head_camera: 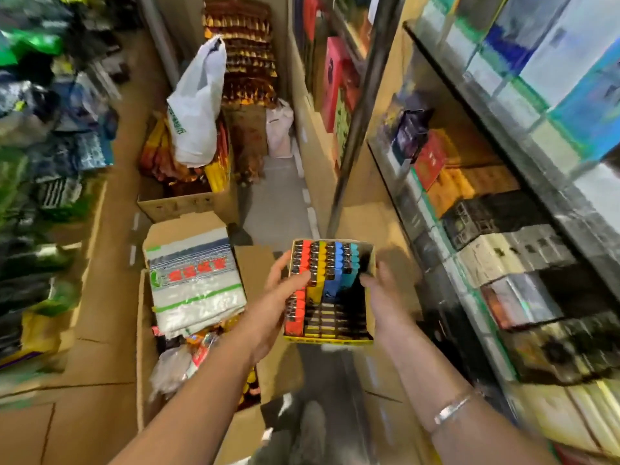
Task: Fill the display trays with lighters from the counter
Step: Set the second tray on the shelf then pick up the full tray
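A yellow display tray [327, 339] of lighters is held in front of me over the aisle floor. Rows of red, yellow, blue and teal lighters [323, 266] stand in it, with a dark unfilled patch toward its near right. My left hand [275, 297] grips the tray's left side, fingers reaching across the red lighters. My right hand [382, 293] holds the tray's right wall, a silver bangle on that wrist. No counter is in sight.
Open cardboard boxes [188, 203] of packaged goods and a white plastic bag [198, 105] stand on the left of the narrow aisle. Glass-fronted shelves [486, 209] of boxed goods run along the right. Hanging packets fill the left wall. The view is motion-blurred.
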The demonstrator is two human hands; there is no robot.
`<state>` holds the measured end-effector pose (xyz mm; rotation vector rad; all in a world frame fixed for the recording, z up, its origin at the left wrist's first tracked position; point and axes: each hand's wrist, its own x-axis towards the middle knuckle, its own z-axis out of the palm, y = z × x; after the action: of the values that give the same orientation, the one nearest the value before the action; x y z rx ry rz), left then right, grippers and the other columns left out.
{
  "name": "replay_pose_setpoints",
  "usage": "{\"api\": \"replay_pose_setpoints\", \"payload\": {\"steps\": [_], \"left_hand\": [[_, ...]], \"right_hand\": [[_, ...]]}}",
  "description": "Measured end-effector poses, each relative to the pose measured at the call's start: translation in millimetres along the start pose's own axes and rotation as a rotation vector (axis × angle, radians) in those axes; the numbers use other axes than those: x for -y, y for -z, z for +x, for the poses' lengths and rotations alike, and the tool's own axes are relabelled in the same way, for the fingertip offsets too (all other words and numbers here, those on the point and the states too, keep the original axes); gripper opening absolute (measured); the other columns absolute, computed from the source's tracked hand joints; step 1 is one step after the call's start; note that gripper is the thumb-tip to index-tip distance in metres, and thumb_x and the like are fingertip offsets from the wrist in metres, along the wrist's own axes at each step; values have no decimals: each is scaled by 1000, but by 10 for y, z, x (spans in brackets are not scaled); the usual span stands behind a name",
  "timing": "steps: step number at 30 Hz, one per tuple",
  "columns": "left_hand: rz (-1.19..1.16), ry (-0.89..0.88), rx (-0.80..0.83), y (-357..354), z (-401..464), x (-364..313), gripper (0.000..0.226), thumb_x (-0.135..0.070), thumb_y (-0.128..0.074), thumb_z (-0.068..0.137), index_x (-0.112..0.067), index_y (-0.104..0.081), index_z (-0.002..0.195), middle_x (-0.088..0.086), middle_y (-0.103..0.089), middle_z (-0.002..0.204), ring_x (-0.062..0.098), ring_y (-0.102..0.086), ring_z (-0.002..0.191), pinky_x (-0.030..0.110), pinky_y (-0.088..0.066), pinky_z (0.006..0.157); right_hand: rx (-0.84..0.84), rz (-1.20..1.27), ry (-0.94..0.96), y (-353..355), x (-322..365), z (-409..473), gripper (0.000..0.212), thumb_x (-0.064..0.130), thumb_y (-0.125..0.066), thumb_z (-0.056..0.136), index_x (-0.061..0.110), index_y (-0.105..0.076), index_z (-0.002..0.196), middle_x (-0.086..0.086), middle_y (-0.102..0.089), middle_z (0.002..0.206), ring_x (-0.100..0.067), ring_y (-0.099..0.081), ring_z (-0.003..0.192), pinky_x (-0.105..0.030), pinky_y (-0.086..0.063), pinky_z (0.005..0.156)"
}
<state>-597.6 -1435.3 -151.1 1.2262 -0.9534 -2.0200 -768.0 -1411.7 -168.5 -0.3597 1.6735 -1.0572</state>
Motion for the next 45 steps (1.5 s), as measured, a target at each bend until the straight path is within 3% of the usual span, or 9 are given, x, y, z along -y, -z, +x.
{"api": "replay_pose_setpoints", "payload": {"steps": [7, 12, 15, 20, 24, 28, 32, 36, 45], "left_hand": [[96, -20, 101, -19, 1375, 201, 38, -50, -49, 89, -41, -52, 125, -5, -68, 113, 14, -65, 103, 35, -49, 90], [205, -14, 57, 34, 2275, 442, 47, -52, -45, 77, -15, -69, 96, 3, -71, 86, 15, -67, 77, 30, -51, 73], [215, -53, 49, -5, 2770, 591, 31, -41, -45, 82, -32, -72, 72, -9, -70, 68, 4, -64, 62, 21, -50, 64], [60, 68, 27, -104, 3480, 821, 28, -28, -49, 89, -17, -74, 84, 2, -73, 81, 16, -68, 75, 35, -47, 83], [-194, 11, 10, -232, 3782, 956, 36, -9, -41, 88, -17, -64, 60, -6, -61, 60, 11, -58, 63, 27, -45, 72], [-225, 0, 16, -313, 3846, 1039, 19, -1, -44, 79, -16, -55, 74, -5, -61, 79, 6, -58, 80, 18, -45, 77], [-51, -5, 85, -379, 3894, 1033, 34, 13, -37, 78, -11, -59, 88, -11, -68, 74, -5, -63, 72, 7, -47, 66], [-32, 28, 107, -368, 3984, 1018, 36, 13, -39, 78, -7, -61, 98, -4, -67, 83, -2, -63, 70, 13, -49, 73], [40, 83, 213, -365, 3942, 981, 45, 7, -46, 81, -16, -58, 119, -5, -68, 104, 6, -63, 97, 22, -48, 88]], "right_hand": [[-235, 126, -74, -44, -141, 1222, 45, 31, -41, 100, 35, -31, 143, -2, -48, 134, -15, -47, 106, -34, -38, 94], [-435, 218, -115, 7, -343, 2065, 47, 40, -37, 99, 36, -27, 145, -4, -38, 146, -28, -45, 126, -37, -37, 101], [-520, 328, -78, 41, -431, 2458, 46, 39, -35, 100, 34, -26, 145, 0, -34, 149, -24, -42, 128, -39, -37, 103], [-633, 596, 2, 102, -554, 2916, 35, 30, -36, 101, 29, -39, 136, 4, -50, 119, -12, -57, 82, -21, -45, 52], [-766, 559, 74, 157, -578, 3210, 29, 27, -37, 100, 22, -45, 128, -4, -54, 123, -22, -58, 101, -36, -54, 80], [-774, 543, -7, 173, -478, 3387, 31, 35, -38, 98, 33, -41, 129, -10, -44, 133, -29, -48, 119, -50, -45, 95], [-694, 582, -4, 77, -341, 3435, 38, 35, -37, 99, 34, -35, 137, -8, -36, 141, -31, -49, 118, -34, -48, 73], [-684, 571, 16, 180, -264, 3464, 37, 21, -39, 99, 26, -39, 136, -12, -49, 127, -21, -54, 91, -28, -45, 60], [-598, 498, 48, 126, -345, 3340, 48, 15, -41, 99, 29, -30, 143, -11, -42, 139, -27, -53, 111, -25, -48, 62]]}}
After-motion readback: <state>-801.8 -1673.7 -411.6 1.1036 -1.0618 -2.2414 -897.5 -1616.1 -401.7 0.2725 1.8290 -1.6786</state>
